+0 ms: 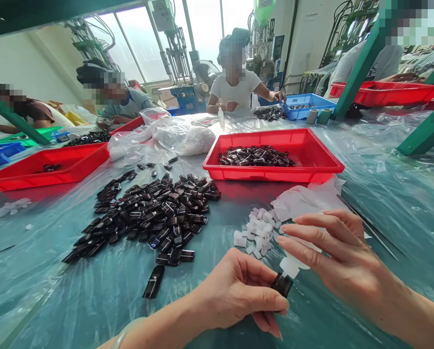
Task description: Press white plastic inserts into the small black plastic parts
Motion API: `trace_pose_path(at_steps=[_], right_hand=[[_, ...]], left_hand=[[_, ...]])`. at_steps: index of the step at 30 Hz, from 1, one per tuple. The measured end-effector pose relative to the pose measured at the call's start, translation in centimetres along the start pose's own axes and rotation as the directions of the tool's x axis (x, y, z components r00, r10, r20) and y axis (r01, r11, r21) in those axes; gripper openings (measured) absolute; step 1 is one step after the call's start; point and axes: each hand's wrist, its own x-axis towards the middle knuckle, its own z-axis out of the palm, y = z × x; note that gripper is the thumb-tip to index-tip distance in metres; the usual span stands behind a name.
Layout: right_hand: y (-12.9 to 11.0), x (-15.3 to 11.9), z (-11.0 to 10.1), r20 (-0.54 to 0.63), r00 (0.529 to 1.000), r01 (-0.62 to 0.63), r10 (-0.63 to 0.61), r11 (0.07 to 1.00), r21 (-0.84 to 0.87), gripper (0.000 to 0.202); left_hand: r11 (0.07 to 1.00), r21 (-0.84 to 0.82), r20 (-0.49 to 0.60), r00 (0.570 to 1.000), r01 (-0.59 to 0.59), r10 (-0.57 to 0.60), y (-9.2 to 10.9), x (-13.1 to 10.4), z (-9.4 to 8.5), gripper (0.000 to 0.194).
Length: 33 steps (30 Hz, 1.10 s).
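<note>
Piecework, pretty fiddly stuff: the left hand point(251, 293) had one black piece point(283, 285) pinched between thumb and fingers, at about 5 o'clock in the view. Using that piece as the clock's centre, the right hand point(342, 264) sat around 2:30, open, fingers stretched out loosely with nothing visibly pinched. A white bit point(289, 266) showed right by the black piece's upper end, so I'd guess the step in hand was something at that end. If so, the next move called for a steady left pinch while the right lined up its fingertips carefully. Loose white bits point(258, 231) lay at 11, a big black heap point(173, 208) toward 10, a stray black one point(154, 281) at 9, and a red tray point(275, 173) holding more at 12.

Hard-to-see stuff: much of the held piece was buried in the left hand, the right thumb was hidden, and I honestly couldn't tell whether that white bit touched the piece or just lay behind it. Some thin dark tool point(371, 228) at 2 was maybe tweezers. Both forearms point(166, 317) got cut off by the frame.
</note>
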Motion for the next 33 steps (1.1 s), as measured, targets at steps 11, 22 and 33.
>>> trace_pose_path(at_steps=[11, 22, 33], right_hand=[[0.0, 0.2, -0.2, 0.01, 1.0, 0.006, -0.006, 0.999, 0.047, 0.024], [6.1, -0.4, 0.3, -0.241, 0.842, -0.499, 0.482, 0.867, -0.008, 0.026], [17.8, -6.9, 1.2, -0.463, 0.699, -0.626, 0.545, 0.779, -0.026, 0.027]], left_hand=[[1.0, -0.003, 0.006, 1.0, -0.008, 0.008, -0.2, 0.1, 0.0, 0.02], [0.997, -0.05, -0.103, 0.994, -0.05, 0.045, 0.3, 0.2, 0.0, 0.026], [0.996, 0.048, -0.199, 0.976, -0.08, 0.088, 0.6, 0.3, -0.2, 0.032]])
